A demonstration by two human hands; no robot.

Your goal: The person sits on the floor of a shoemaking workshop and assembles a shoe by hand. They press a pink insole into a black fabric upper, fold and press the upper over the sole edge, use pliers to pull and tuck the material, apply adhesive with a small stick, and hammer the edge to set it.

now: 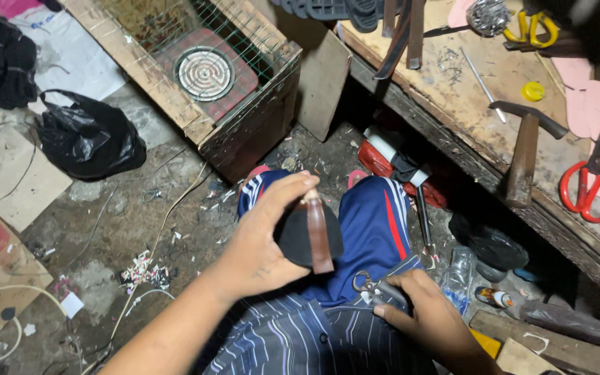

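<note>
Head view: right hand [430, 316] grips metal pliers [376, 286] on the lap, fingers closed around the handles. Above the pliers, left hand [262, 239] pinches a black sole piece with brown strap [312, 232]. Fitting appears in progress; tool alignment seems required. Beyond, a hammer [526, 149] rests on the counter [453, 90].

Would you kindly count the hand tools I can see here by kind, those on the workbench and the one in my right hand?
Scissors: 2, red-handled and yellow-handled, both on the workbench
Hammer: 1, on the workbench
Pliers: 1, in the right hand
Total: 4
The left hand holds a dark piece with a brown strap, not counted.
</note>
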